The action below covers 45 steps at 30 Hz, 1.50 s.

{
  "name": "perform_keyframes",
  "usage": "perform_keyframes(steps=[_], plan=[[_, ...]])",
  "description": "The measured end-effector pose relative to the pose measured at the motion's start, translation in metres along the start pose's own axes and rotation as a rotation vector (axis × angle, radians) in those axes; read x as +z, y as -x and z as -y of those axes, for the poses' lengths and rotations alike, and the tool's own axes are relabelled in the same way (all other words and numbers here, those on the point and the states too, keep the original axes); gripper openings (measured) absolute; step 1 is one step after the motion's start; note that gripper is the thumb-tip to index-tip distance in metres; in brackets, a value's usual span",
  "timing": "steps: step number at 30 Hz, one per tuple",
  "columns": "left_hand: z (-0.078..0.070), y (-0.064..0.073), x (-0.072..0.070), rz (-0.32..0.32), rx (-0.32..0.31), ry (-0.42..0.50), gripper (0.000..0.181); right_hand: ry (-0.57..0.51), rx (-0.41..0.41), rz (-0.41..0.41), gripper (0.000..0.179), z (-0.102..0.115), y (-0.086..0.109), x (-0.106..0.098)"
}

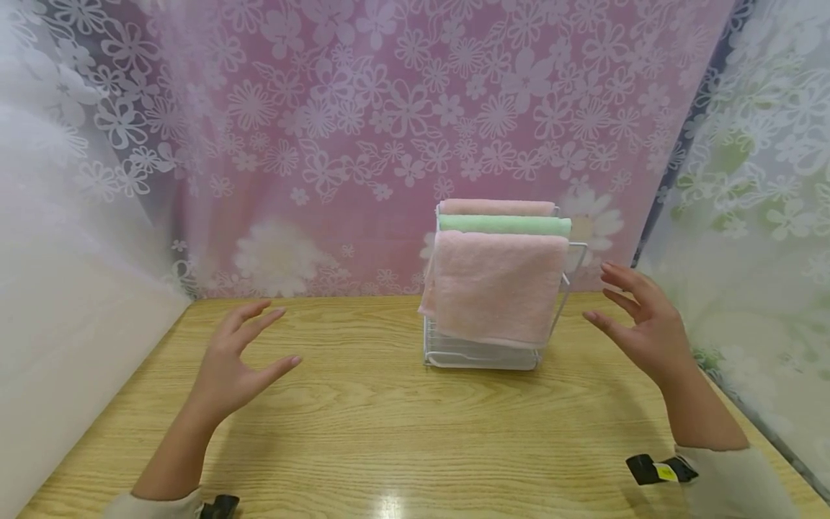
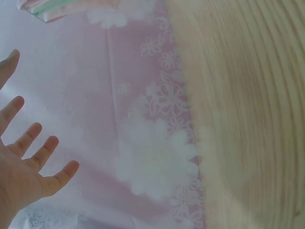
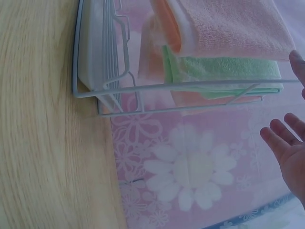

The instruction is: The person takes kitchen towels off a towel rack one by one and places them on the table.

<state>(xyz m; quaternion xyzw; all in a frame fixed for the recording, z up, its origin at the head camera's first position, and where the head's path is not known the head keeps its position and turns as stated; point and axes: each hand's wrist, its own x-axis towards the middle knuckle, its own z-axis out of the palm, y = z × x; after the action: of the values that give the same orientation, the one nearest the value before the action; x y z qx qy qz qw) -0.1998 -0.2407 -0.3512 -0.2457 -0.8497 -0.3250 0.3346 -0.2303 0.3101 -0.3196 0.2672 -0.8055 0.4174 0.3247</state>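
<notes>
A white wire rack (image 1: 483, 359) stands on the table, right of the middle in the head view. Over its front bar hangs a pink towel (image 1: 499, 288); behind it are a green towel (image 1: 506, 225) and another pink towel (image 1: 498, 207) at the back. My right hand (image 1: 642, 324) hovers just right of the rack with its fingers spread, touching nothing. Well to the left of the rack, my left hand (image 1: 230, 367) is held above the table, fingers apart and holding nothing. The right wrist view shows the rack's side wires (image 3: 190, 85) and the folded towel edges beside the right hand's fingertips.
The wooden table (image 1: 363, 432) reaches back to a pink flowered curtain (image 1: 363, 144). A white sheet (image 1: 78, 288) closes off the left side, and a flowered sheet (image 1: 765, 252) the right side. A pale tray (image 3: 90, 43) lies in the rack's base.
</notes>
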Motion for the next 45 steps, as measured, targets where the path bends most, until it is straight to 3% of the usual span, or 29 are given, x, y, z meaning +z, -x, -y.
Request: perform_keyframes(steps=[14,22,31,36,45], plan=[[-0.014,-0.012,0.012,0.027,-0.040,0.097,0.067,-0.043,0.034,-0.034,0.067,0.004,-0.015,0.001],[-0.020,-0.020,0.019,0.035,-0.054,0.148,0.065,-0.177,0.027,-0.059,0.061,0.002,-0.025,0.003],[-0.029,-0.029,0.028,0.037,-0.039,0.190,0.061,-0.084,0.117,-0.065,0.054,0.005,-0.034,0.002],[-0.033,-0.034,0.032,0.030,-0.013,0.214,0.061,-0.089,0.133,-0.065,0.051,0.006,-0.039,0.001],[-0.041,-0.044,0.036,0.043,-0.033,0.242,0.059,-0.285,0.119,-0.080,0.039,0.008,-0.048,0.002]])
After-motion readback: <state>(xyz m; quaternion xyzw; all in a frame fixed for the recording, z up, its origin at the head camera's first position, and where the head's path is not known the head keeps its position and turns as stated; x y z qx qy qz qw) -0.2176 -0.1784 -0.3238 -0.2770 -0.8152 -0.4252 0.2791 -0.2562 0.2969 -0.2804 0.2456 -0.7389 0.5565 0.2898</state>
